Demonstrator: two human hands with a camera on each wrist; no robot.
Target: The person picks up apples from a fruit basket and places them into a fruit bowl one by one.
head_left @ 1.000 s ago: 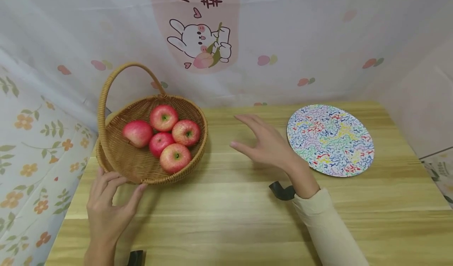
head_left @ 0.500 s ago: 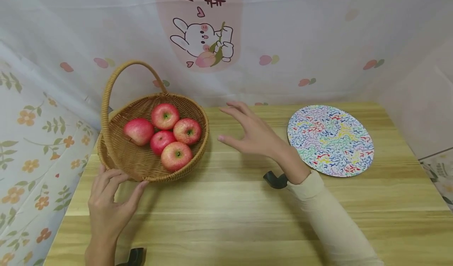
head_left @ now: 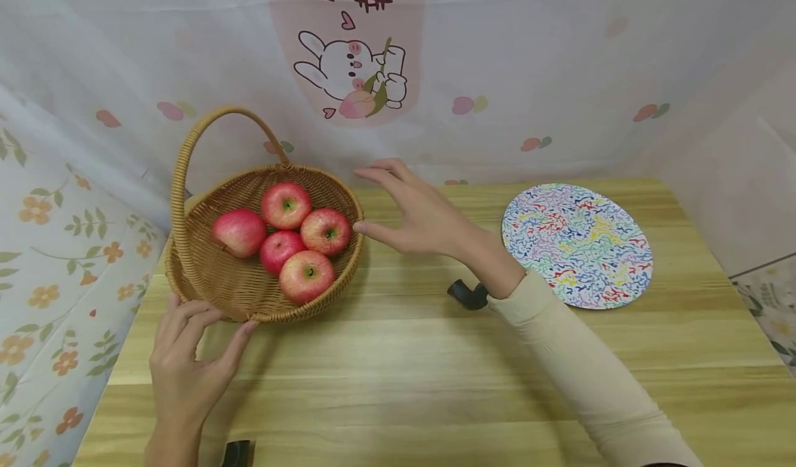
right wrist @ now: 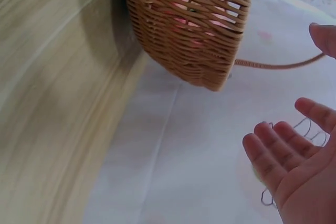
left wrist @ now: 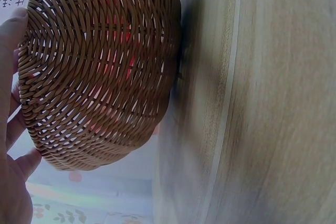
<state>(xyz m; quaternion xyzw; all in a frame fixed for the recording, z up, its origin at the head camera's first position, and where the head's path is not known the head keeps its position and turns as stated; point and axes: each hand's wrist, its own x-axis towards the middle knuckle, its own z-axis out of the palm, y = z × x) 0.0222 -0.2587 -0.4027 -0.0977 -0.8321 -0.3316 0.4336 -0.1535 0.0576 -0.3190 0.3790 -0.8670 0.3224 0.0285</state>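
Note:
A brown wicker basket [head_left: 311, 309] with a tall arched handle [head_left: 178, 177] stands at the left of the table. Several red apples [head_left: 307, 277] lie inside it, glimpsed through the weave in both wrist views. My left hand [head_left: 189, 363] holds the near rim, its thumb and fingers spread along the end of the basket; its fingertips [left wrist: 29, 162] meet the woven edge in the left wrist view. My right hand [head_left: 423, 211] hovers by the basket's right side, fingers apart and palm [right wrist: 310, 187] facing it, with nothing in its grasp.
A round board [head_left: 578, 246] with a multicoloured squiggle pattern lies at the right of the wooden table [head_left: 398, 384]. Behind hangs a white cloth [head_left: 528, 59] with a rabbit print; a flowered cloth [head_left: 50, 260] borders the left. Black wrist-camera pieces [head_left: 468, 294] show beside the wrists.
My right hand has moved left, from near the patterned board to the basket's right rim, fingers still apart. The left hand stays on the near rim, and the basket and apples have kept their places.

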